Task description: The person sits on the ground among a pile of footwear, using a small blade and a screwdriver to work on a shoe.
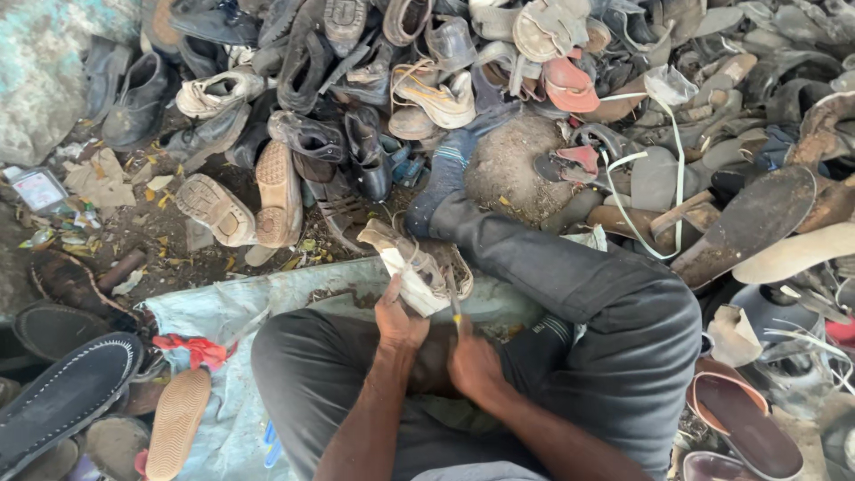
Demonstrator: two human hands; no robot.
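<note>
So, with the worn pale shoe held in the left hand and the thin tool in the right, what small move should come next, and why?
Probably push the thin tool forward along the worn pale shoe: the right hand holds it beside the sole, and the left hand grips the shoe.

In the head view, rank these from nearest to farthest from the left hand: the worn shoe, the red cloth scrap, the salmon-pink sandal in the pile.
1. Worn shoe: in the left hand itself.
2. Red cloth scrap: lower left, on the pale sack.
3. Salmon-pink sandal: top of the pile, up and right.
</note>
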